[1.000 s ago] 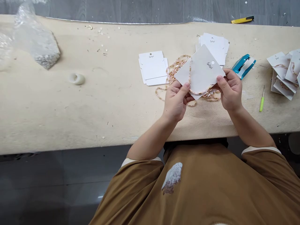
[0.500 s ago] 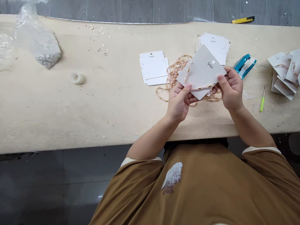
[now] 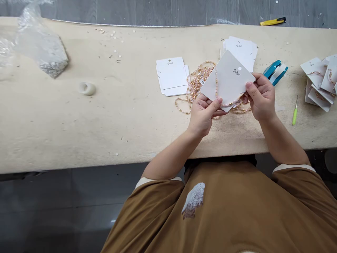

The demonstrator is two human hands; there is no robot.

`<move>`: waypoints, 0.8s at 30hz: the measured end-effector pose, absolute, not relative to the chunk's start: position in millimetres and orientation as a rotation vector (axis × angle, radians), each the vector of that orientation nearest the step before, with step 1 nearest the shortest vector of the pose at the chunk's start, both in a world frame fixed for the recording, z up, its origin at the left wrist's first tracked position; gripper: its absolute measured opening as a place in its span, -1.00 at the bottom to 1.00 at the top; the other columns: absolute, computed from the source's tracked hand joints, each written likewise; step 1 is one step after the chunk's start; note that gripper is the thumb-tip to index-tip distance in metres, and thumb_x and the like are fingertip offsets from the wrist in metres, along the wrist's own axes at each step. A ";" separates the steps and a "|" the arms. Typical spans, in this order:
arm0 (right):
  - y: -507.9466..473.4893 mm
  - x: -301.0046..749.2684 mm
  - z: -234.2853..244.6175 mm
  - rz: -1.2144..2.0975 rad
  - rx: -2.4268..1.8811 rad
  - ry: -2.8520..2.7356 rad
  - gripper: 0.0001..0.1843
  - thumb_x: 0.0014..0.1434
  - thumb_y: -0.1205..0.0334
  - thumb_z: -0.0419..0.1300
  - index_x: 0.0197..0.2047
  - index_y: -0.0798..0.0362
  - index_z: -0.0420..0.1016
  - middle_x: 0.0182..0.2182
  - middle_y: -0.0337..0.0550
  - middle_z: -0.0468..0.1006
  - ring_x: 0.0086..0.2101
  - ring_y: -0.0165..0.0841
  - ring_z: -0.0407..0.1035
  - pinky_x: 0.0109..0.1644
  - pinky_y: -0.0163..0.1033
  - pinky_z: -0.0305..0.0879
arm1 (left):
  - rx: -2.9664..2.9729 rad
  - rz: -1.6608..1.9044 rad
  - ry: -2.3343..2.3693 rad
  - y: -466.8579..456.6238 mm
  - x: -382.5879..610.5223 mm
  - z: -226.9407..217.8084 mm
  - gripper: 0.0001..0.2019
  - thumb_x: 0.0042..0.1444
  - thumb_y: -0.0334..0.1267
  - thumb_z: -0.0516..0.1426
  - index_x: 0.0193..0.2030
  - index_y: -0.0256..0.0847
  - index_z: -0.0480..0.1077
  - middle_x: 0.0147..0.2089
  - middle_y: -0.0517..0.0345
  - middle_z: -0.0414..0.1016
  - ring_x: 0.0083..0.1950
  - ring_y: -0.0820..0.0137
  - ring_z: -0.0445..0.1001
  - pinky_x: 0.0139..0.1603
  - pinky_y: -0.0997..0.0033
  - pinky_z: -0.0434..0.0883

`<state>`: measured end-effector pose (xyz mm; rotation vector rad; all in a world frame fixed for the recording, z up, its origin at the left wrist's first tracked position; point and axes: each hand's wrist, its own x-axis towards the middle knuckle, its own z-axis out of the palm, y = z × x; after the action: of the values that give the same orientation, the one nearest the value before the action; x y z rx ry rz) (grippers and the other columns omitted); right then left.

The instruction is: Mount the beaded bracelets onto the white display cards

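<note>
Both my hands hold up a white square jewellery card (image 3: 228, 80) printed with a small logo and punched with a hole. My left hand (image 3: 202, 116) pinches its lower left part, and my right hand (image 3: 260, 97) grips its right corner. A strand of gold and pink beads (image 3: 216, 84) runs down the card's face and along its lower edge. Its loose length joins a tangled heap of beaded strands (image 3: 196, 86) on the table under the card. Part of the heap is hidden by the card and my hands.
Stacks of blank cards (image 3: 171, 75) (image 3: 240, 52) flank the heap on the padded table (image 3: 105, 112). To the right are a teal stapler (image 3: 275, 72), a green-handled awl (image 3: 295, 114), and strung cards (image 3: 319, 84). A plastic bag (image 3: 42, 44) lies far left; a yellow utility knife (image 3: 272, 21) lies beyond the table.
My hands have shifted slightly right and turned the card a little. The bead strand now runs more upright on the card's face, where it earlier lay more across the lower part.
</note>
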<state>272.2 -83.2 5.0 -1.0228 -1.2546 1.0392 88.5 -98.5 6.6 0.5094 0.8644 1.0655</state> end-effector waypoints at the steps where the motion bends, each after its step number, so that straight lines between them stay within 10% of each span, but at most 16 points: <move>1: -82.3 274.7 7.5 1.111 -1.007 -1.284 -0.58 0.19 -0.22 0.34 -0.14 -0.05 0.52 -0.45 -0.30 0.44 -0.55 -0.57 0.29 -0.52 -0.39 0.30 | 0.508 1.087 0.876 -98.4 88.6 6.6 -0.28 -0.45 0.02 0.59 -0.20 -0.15 0.35 -0.33 0.36 0.64 -0.41 0.51 0.63 -0.48 0.60 0.62; 6: -79.2 285.9 23.0 1.371 -1.025 -1.479 -0.61 0.12 -0.11 0.43 -0.29 0.07 0.61 -0.48 -0.24 0.52 -0.48 -0.55 0.36 -0.43 -0.40 0.34 | 0.570 1.181 0.926 -95.9 85.5 4.7 -0.31 -0.39 0.07 0.57 -0.20 -0.17 0.38 -0.38 0.38 0.60 -0.44 0.53 0.61 -0.53 0.64 0.57; 24: -87.8 276.7 20.7 0.402 -1.056 -1.716 -0.94 0.25 0.23 0.33 -0.29 -0.02 0.58 -0.40 -0.22 0.60 -0.40 -0.47 0.43 -0.35 -0.27 0.33 | 0.497 1.163 0.961 -93.0 85.0 3.0 -0.27 -0.52 0.01 0.61 -0.22 -0.16 0.39 -0.36 0.37 0.63 -0.49 0.56 0.57 -0.58 0.67 0.52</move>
<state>276.7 -87.8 20.7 -1.0558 -1.7158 0.4021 85.0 -93.0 3.0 0.4969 0.9611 1.1629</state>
